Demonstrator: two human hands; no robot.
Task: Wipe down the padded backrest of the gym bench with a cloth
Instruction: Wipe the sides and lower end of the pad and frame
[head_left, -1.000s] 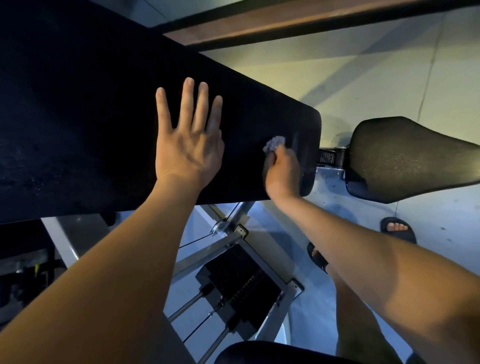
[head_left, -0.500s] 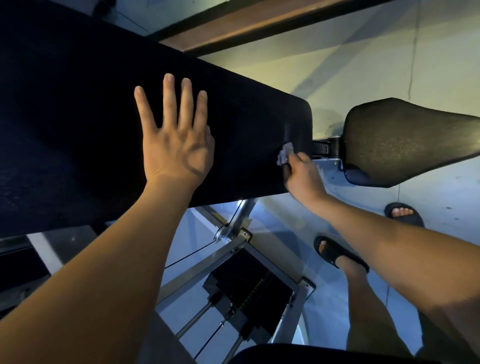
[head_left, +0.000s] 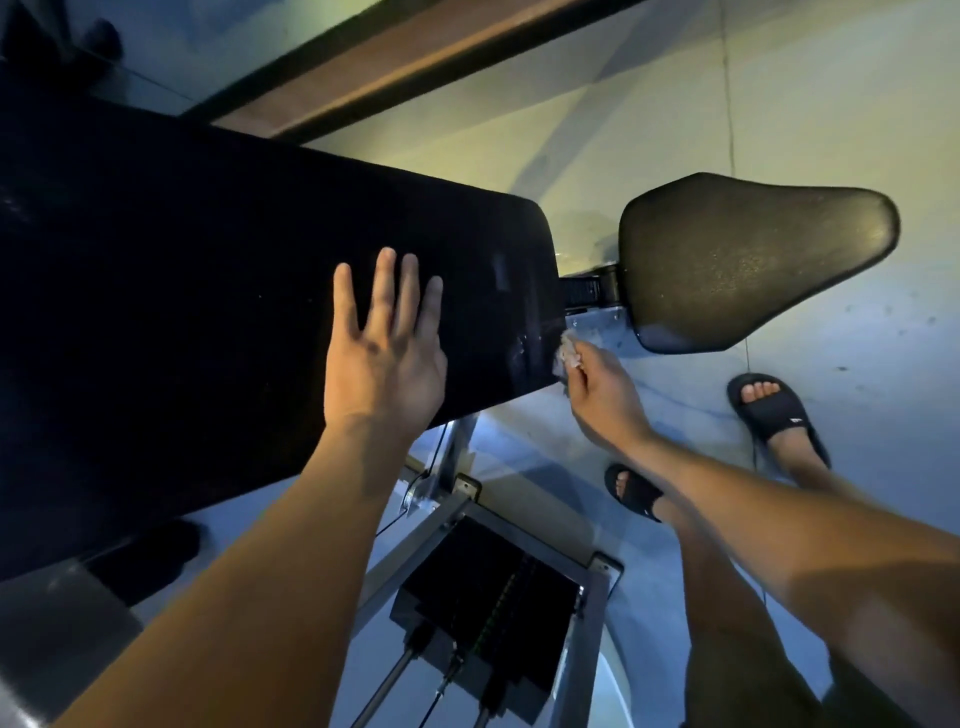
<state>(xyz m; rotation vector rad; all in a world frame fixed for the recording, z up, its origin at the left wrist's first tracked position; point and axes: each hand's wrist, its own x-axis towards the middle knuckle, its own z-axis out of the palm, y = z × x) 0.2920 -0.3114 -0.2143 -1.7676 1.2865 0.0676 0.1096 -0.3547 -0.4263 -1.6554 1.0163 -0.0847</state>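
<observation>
Pinching a small crumpled cloth (head_left: 565, 356) between thumb and curled fingers (head_left: 584, 371), the right hand (head_left: 605, 397) holds it against the near corner of the black padded backrest (head_left: 208, 312), at the short end that faces the seat pad (head_left: 753, 260). The cloth touches the pad's rim there, and faint damp streaks shine on the surface just beside it. The left hand (head_left: 384, 364) lies flat on the backrest a little further in from that end, its fingers (head_left: 385, 291) straight and spread, gripping nothing; it looks to be steadying the pad rather than wiping. The backrest's long axis runs from this end away to the left edge of the view, so nearly all of its surface lies to the left of the cloth, past the flat hand. From how things lie, the wipe is at the end corner, and any further stroke along the length would have to travel leftward, where the left hand sits in the path and would need to lift or shift. The right hand is the nearer to the rim and the only one with the cloth. Below the pad stand a weight stack (head_left: 493, 613) and two sandalled feet (head_left: 774, 410) on the floor (head_left: 857, 364).
</observation>
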